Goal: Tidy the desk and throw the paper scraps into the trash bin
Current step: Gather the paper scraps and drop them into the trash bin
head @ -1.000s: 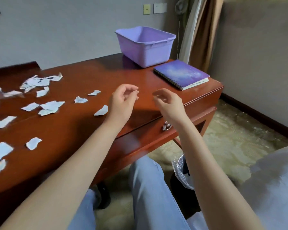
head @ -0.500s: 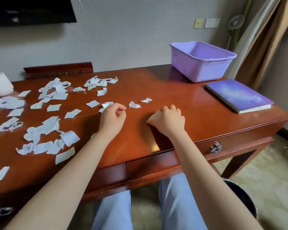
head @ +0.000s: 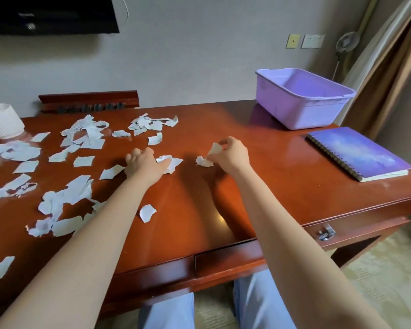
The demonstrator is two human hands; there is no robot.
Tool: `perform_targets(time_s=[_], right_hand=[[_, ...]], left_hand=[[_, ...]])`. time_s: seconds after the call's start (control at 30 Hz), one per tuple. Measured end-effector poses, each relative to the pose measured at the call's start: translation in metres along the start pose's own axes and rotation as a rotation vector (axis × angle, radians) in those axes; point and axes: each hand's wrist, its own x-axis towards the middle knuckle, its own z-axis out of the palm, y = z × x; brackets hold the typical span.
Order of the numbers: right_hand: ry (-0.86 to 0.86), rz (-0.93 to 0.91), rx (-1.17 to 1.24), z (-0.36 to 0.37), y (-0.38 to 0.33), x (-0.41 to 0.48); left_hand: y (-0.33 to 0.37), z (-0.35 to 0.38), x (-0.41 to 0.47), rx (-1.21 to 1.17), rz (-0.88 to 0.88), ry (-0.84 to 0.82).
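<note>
Several torn white paper scraps (head: 64, 200) lie scattered over the left half of the reddish wooden desk (head: 282, 186). My left hand (head: 145, 165) rests palm down at the desk's middle, fingers closed over a scrap (head: 173, 162) that sticks out to its right. My right hand (head: 230, 154) pinches one paper scrap (head: 215, 148) lifted off the surface, and a crumpled scrap (head: 203, 161) lies just below it. One small scrap (head: 147, 212) lies alone beside my left forearm. The trash bin is out of view.
An empty purple plastic tub (head: 301, 100) stands at the back right. A purple spiral notebook (head: 358, 153) lies at the right edge. A white ribbed pot (head: 1, 121) sits at the far left. A dark screen (head: 50, 15) hangs on the wall.
The view has swung left from the desk's right end and the bin on the floor. Both hands moved forward onto the scraps; the right hand has picked one up.
</note>
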Motion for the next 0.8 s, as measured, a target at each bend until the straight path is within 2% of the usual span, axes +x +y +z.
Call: perform_targets(time_s=[0.17, 0.37, 0.57, 0.67, 0.8], right_hand=[[-0.051, 0.079, -0.342, 0.015, -0.01, 0.015], [-0.037, 0.129, -0.506, 0.014, -0.003, 0.017], [-0.143, 0.079, -0.408, 0.019, -0.01, 0.015], [-0.129, 0.018, -0.354, 0.019, -0.008, 0.013], [-0.144, -0.019, -0.16, 0.017, -0.004, 0.01]], left_hand=[[0.003, -0.002, 0.014, 0.101, -0.022, -0.113], [0.008, -0.004, 0.017, 0.134, -0.004, -0.206], [0.016, -0.008, 0.01, 0.02, 0.01, -0.229], [0.017, -0.01, 0.006, -0.106, 0.029, -0.21], [0.02, -0.013, 0.001, -0.186, 0.003, -0.171]])
